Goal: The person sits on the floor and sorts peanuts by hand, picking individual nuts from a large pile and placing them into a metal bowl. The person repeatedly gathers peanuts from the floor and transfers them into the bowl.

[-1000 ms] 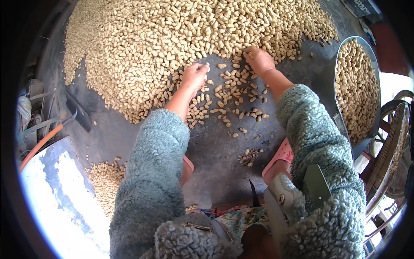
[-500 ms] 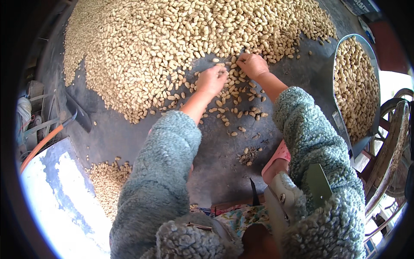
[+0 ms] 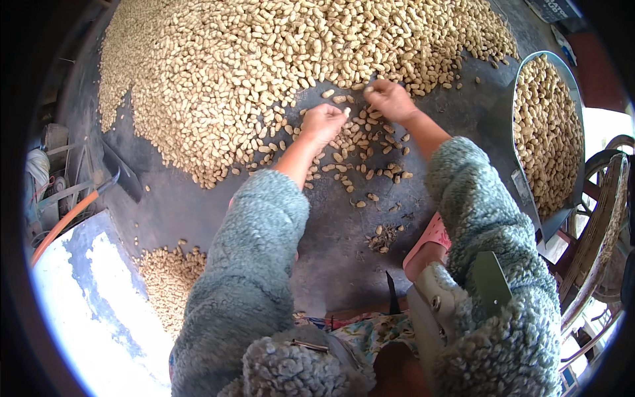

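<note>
A broad heap of unshelled peanuts point(image 3: 264, 59) spreads over the dark floor ahead of me. At its near edge my left hand point(image 3: 323, 124) is closed in a pinch, with a pale peanut point(image 3: 346, 112) showing at the fingertips. My right hand point(image 3: 391, 101) is just to the right, fingers bent together on another peanut point(image 3: 369, 89) by the heap's edge. Loose peanuts point(image 3: 360, 135) lie scattered on the floor between and below the hands. Grey-green fleecy sleeves cover both my forearms.
A metal scoop-like container point(image 3: 579, 99) full of peanuts stands at the right, near a wooden-framed wheeled thing point(image 3: 589, 245). A smaller peanut pile point(image 3: 169, 278) lies lower left, beside a shovel point(image 3: 122, 173) with an orange handle. Dark debris point(image 3: 381, 239) lies near my pink shoe point(image 3: 433, 237).
My left hand has turned slightly, and a peanut now shows at its fingertips. My right hand has shifted slightly, with a peanut now visible at its fingers.
</note>
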`<state>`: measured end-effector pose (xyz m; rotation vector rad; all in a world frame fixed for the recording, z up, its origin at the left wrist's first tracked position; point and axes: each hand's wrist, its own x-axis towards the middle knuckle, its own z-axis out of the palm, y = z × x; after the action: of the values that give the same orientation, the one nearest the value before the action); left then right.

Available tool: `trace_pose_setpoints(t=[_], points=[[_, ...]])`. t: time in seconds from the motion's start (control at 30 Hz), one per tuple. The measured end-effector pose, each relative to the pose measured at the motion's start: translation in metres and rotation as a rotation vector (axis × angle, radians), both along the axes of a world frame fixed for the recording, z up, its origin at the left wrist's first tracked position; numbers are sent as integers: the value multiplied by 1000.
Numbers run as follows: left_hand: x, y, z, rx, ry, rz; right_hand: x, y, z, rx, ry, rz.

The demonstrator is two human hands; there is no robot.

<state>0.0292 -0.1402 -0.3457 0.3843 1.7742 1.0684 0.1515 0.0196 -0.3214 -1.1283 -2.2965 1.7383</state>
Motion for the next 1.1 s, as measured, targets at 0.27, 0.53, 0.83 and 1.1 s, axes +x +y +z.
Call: trace_pose_setpoints(t=[0.27,0.53,0.83,1.1], points=[[-43,-5,18,56,-141,158,44,30,4,-140,-96,-74],[-32,30,22,-333,858,-403,23,8,4,627,-243,378],[-38,-32,23,206,-736,26,53,17,17,-497,37,-71],[16,-40,21,165,-1092,-31,32,-22,15,698,-244,387]])
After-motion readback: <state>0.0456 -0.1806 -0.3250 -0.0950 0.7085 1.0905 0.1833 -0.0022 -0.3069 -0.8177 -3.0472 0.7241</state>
